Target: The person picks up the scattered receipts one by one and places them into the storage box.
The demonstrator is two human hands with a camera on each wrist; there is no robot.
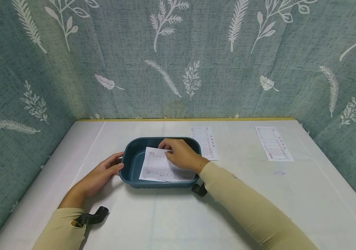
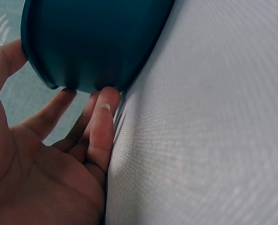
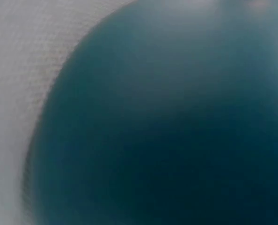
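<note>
From my head cam, right hand (image 1: pixel 182 154) presses the sheet (image 1: pixel 157 168) flat in the blue tray (image 1: pixel 131 163), mid surface. Only left wrist cam shows left fingers (image 2: pixel 99 126) straight, touching the tray's 9 o'clock wall; right wrist cam's just blur.

My table (image 1: pixel 259 208) is covered in a pale, whitish sheet, with a thin yellow strip (image 1: pixel 187 119) running along its far edge where it meets the leaf-patterned backdrop. A dark blue oval tray (image 1: pixel 130 163) sits directly on the table, a little left of centre. Just behind the tray's far right corner lies a printed form (image 1: pixel 207 143), flat on the surface, its near left part tucked against the tray's rim. A second printed form (image 1: pixel 273 143) lies flat well to the right of the tray, apart from the first, at about the same depth. In the left wrist view the tray's outer wall (image 2: pixel 97 42) meets the finely woven table cover (image 2: pixel 209 131).
</note>
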